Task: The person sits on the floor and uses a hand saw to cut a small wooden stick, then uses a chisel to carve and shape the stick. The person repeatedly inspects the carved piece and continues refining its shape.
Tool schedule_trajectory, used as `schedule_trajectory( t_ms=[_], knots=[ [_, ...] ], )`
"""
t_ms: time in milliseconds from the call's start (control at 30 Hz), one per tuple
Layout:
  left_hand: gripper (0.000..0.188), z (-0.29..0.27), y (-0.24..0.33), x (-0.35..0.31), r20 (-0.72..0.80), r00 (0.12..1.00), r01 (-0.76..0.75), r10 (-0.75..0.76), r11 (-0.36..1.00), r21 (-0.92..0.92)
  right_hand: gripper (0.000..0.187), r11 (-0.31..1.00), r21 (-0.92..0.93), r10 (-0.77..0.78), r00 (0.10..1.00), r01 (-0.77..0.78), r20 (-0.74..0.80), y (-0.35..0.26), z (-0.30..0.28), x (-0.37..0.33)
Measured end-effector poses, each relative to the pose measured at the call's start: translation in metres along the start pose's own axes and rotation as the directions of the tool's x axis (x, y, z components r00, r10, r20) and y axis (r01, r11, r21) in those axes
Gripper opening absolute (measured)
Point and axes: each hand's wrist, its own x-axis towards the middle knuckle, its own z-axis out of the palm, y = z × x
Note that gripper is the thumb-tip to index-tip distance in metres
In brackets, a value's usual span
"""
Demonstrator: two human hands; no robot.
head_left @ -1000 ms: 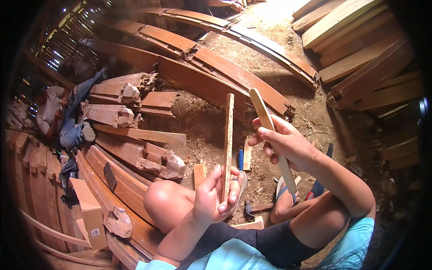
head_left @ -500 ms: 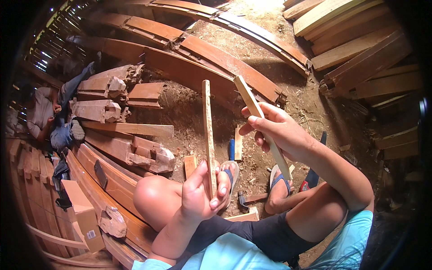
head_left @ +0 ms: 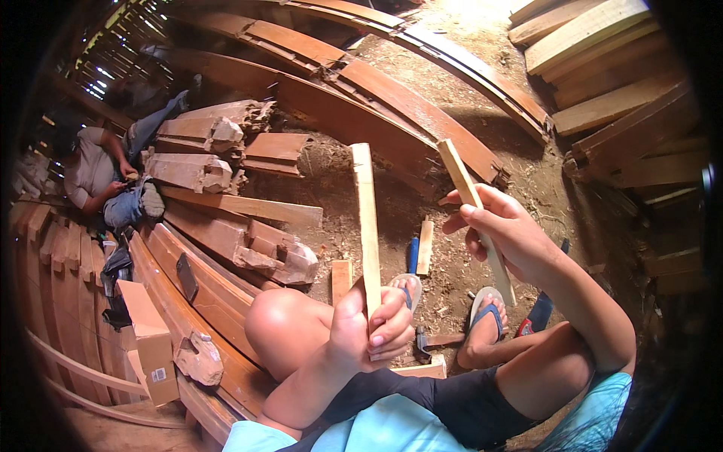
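My left hand is closed round the lower end of a thin wooden strip, which stands nearly upright above my lap. A second wooden strip leans to the left in my right hand, pinched between thumb and fingers near its middle. The two strips are apart, both pale and narrow. On the ground by my sandalled feet lie a hammer, a blue-handled tool, a short wood offcut and a hand saw with a red and blue handle.
Long brown boards stretch across the back. Stacked timber fills the far right. To my left are carved wooden beams, a phone and a cardboard box. Another person sits at the far left.
The strip in my left hand has turned, showing a wider, smoother side, and my fingers now wrap it more closely. The whole view has shifted, so the surroundings sit farther right.
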Motion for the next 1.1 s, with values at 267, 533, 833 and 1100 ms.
schedule_trajectory(
  t_ms=[267,533,833,1100],
  knots=[
    [0.059,0.0,0.007,-0.009,0.164,0.978,0.159,-0.131,0.972,-0.174,0.031,0.997,-0.075,0.022,0.999,-0.024,-0.032,-0.004,0.003,-0.001],
    [0.049,0.007,0.008,-0.005,-0.181,0.98,-0.087,0.083,0.996,-0.015,0.075,0.461,-0.881,-0.341,0.938,0.103,-0.069,0.025,-0.026,0.014],
    [0.047,0.008,0.004,-0.011,-0.316,0.764,-0.423,0.563,0.806,0.413,0.046,0.902,-0.431,-0.207,0.911,0.035,-0.357,-0.022,-0.069,-0.019],
    [0.041,0.007,0.002,-0.013,-0.247,0.773,-0.457,0.584,0.783,0.422,0.037,0.923,-0.384,-0.212,0.879,0.035,-0.428,-0.005,-0.092,-0.018]
  ],
)
